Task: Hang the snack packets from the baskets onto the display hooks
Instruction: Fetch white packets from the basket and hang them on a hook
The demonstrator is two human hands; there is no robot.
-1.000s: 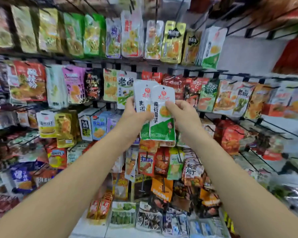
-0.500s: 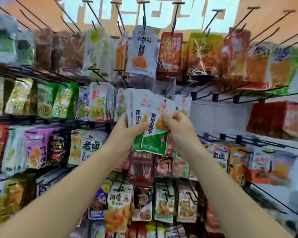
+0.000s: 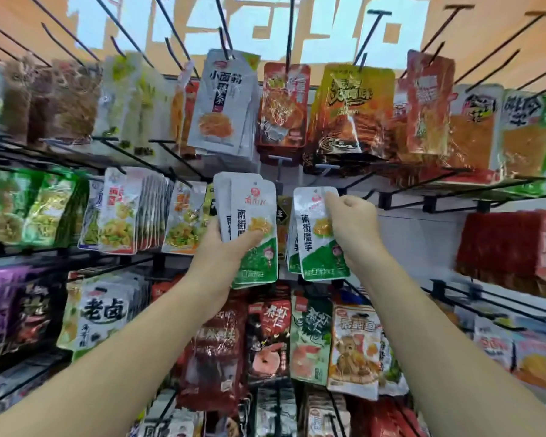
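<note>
— Before the hook wall, centre of the head view: what does the left hand hold?
— A thick stack of white-and-green packets, upright. The fingers are wrapped round its lower left side and the thumb lies across the front.
— And the right hand?
— Its fingers are curled, pinching the top right corner of a thinner bundle of the same packets. That sits just right of the stack, with a narrow gap between. Two bare hooks jut out just above them.

Glossy plastic-film snack packets; black matt metal display hooks.
</note>
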